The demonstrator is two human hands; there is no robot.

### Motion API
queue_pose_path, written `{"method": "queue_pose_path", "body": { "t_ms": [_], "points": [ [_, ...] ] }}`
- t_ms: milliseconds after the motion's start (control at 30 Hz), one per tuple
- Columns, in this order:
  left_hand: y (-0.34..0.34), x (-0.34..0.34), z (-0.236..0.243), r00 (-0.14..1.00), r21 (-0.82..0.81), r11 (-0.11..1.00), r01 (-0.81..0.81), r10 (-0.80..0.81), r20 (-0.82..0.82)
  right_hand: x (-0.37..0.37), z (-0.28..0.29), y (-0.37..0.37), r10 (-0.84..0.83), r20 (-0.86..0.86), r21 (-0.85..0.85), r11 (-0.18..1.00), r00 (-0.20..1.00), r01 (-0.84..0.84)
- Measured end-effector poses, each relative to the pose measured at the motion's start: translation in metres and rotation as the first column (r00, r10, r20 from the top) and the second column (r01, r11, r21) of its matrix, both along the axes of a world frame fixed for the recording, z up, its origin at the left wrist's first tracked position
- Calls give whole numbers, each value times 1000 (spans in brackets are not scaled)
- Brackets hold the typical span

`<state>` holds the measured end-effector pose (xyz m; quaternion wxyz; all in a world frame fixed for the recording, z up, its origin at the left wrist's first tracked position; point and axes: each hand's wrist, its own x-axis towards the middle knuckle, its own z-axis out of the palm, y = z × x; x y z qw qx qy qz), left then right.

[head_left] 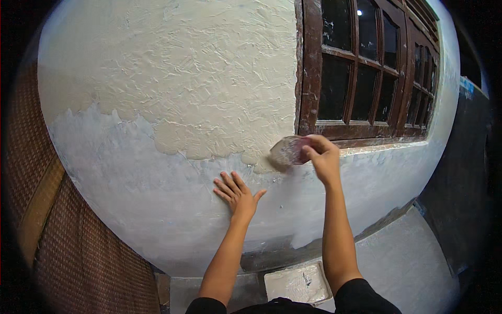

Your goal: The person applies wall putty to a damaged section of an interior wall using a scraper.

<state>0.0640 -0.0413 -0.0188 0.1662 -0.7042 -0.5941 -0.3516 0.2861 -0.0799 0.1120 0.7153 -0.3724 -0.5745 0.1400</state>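
My left hand [238, 193] lies with fingers spread against the grey-white lower wall [157, 204], just beneath the ragged edge of a cream textured coat [225, 83]. In my right hand [323, 156] is a flat, reddish plaster spreader [287, 152], its blade smeared with cream paste and slightly blurred. The spreader's edge is at the lower border of the coat, close to the window's lower left corner. Whether its whole edge touches the wall, I cannot tell.
A dark brown wooden window [308, 73] with glass panes fills the upper right. By my feet, a shallow tray [267, 288] of cream paste rests on the grey floor [402, 251]. Woven brown matting [89, 246] with a wooden strip borders the left; a dark panel [449, 183] stands right.
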Motion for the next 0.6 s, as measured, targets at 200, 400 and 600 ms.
{"method": "queue_pose_path", "body": {
  "t_ms": [200,400,600],
  "points": [
    [-1,4,-1,1000,4,1000,-14,14,-19,18,1,-4,-44,-152,-10,999,987,43],
    [1,1,0,1000,21,1000,-9,9,-9,12,-6,4,-16,-80,-15,1000,997,15],
    [4,-3,-2,999,25,999,-31,32,-16,-4,-8,4,34,-30,-30,999,999,-35]
  ]
}}
